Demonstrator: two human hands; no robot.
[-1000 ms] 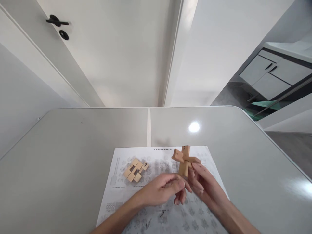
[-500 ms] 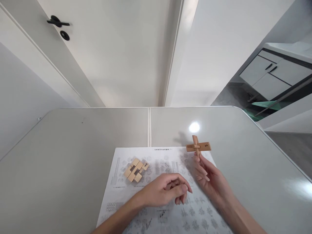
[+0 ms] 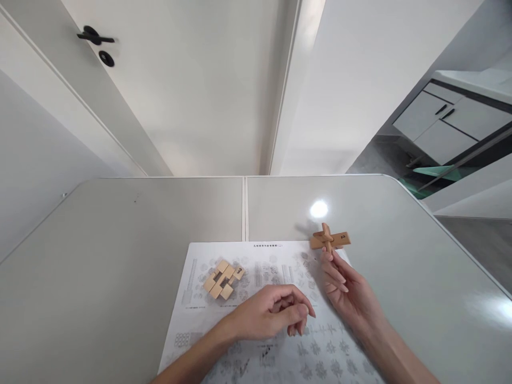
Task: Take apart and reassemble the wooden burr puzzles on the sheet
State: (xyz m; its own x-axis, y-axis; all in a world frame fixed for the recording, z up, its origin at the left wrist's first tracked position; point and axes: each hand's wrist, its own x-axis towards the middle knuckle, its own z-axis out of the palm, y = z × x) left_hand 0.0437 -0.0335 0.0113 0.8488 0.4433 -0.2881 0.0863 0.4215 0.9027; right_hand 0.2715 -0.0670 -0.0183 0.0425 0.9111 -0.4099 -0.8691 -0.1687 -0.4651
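The table (image 3: 120, 240) carries a printed sheet (image 3: 256, 256). The left hand (image 3: 268, 314) rests on it, fingers curled to the thumb. The right hand (image 3: 352, 298), fingers extended, touches the wooden cross (image 3: 331, 240) beyond the sheet's far right corner; whether it grips cannot be told. A block puzzle (image 3: 222, 278) lies left.

This looks like a plain room in an office, maybe a meeting room. It has a big grey table (image 3: 120, 240) made of two tops pushed together, a white door (image 3: 192, 96) with a black handle (image 3: 94, 36), bare white walls (image 3: 360, 80), and white cupboards (image 3: 452, 122) with black handles by a grey floor (image 3: 380, 154) on the right. A printed sheet (image 3: 260, 341) lies on the table with a block puzzle (image 3: 222, 278) on it and a cross puzzle (image 3: 330, 240) at its far corner.
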